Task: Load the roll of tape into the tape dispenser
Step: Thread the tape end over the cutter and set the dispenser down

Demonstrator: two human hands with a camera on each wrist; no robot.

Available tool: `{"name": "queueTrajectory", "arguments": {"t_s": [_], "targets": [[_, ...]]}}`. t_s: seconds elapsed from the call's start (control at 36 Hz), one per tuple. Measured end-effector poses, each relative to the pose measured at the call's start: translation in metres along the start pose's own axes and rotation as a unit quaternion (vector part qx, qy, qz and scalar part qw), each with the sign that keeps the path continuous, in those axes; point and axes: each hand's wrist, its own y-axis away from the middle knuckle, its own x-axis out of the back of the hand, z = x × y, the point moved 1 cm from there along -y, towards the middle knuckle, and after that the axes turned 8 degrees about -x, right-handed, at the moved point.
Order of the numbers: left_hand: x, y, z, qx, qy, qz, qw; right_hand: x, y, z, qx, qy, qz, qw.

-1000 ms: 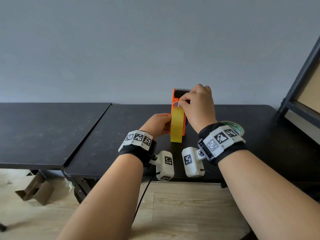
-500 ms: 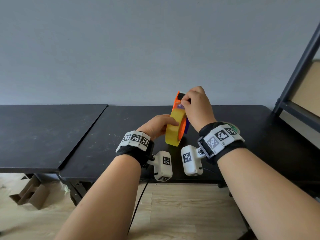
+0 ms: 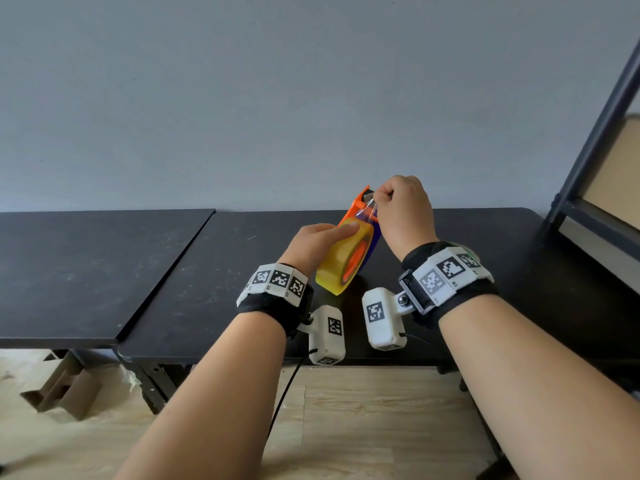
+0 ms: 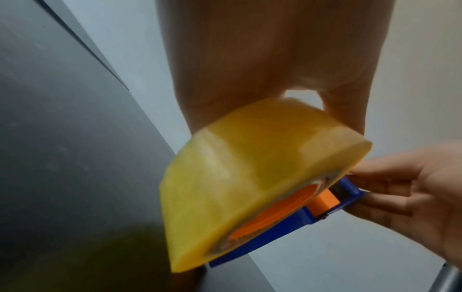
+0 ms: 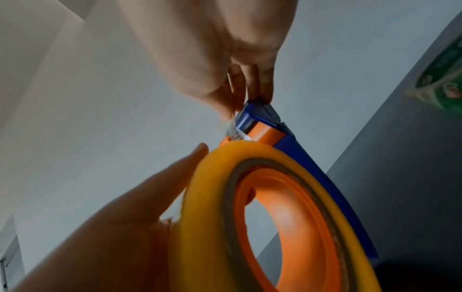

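2 matte black desks (image 3: pixel 104 271) abut below grey wall (image 3: pixel 277 98); pale wood floor (image 3: pixel 346 427). Green printed roll (image 5: pixel 442 75) at 3 o'clock, print unreadable. Yellow tape roll (image 3: pixel 341 268) on tilted orange-blue plastic dispenser (image 3: pixel 360 209) above desk: left hand (image 3: pixel 317 245) grips roll, right hand (image 3: pixel 403 209) pinches clear tape end.

Tape roll (image 3: pixel 337 261) sits in dispenser (image 3: pixel 362 206) above table (image 3: pixel 221 271); second table (image 3: pixel 86 265) left.

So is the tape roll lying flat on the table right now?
No, the tape roll is held tilted above the table by the left hand.
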Motion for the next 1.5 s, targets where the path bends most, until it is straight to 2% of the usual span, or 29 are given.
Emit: {"name": "queueTrajectory", "arguments": {"t_s": [0.25, 0.61, 0.81, 0.94, 1.08, 1.19, 1.36, 1.5], "targets": [[-0.002, 0.003, 0.001, -0.013, -0.049, 0.009, 0.999, 0.002, -0.004, 0.006, -0.009, -0.01, 0.016, 1.0], [-0.007, -0.006, 0.001, -0.041, -0.11, 0.077, 0.99, 0.0, -0.005, 0.009, -0.038, 0.001, 0.034, 0.999], [-0.011, -0.011, 0.001, -0.055, -0.16, 0.083, 0.982, 0.001, -0.007, 0.011, -0.056, -0.007, 0.031, 0.998], [-0.01, -0.01, -0.001, -0.061, -0.16, 0.092, 0.981, 0.001, -0.005, 0.012, -0.066, -0.051, 0.006, 0.996], [-0.01, -0.011, 0.001, -0.054, -0.157, 0.103, 0.981, 0.006, 0.0, 0.013, -0.063, -0.113, -0.025, 0.991], [-0.01, -0.011, 0.001, -0.06, -0.161, 0.109, 0.979, 0.008, -0.004, 0.015, -0.056, -0.086, -0.042, 0.994], [-0.012, -0.012, 0.001, -0.056, -0.171, 0.101, 0.979, 0.004, -0.003, 0.017, -0.017, -0.065, 0.009, 0.998], [-0.01, -0.011, 0.002, -0.046, -0.162, 0.096, 0.981, 0.002, -0.004, 0.014, -0.016, -0.062, 0.014, 0.998]]}}
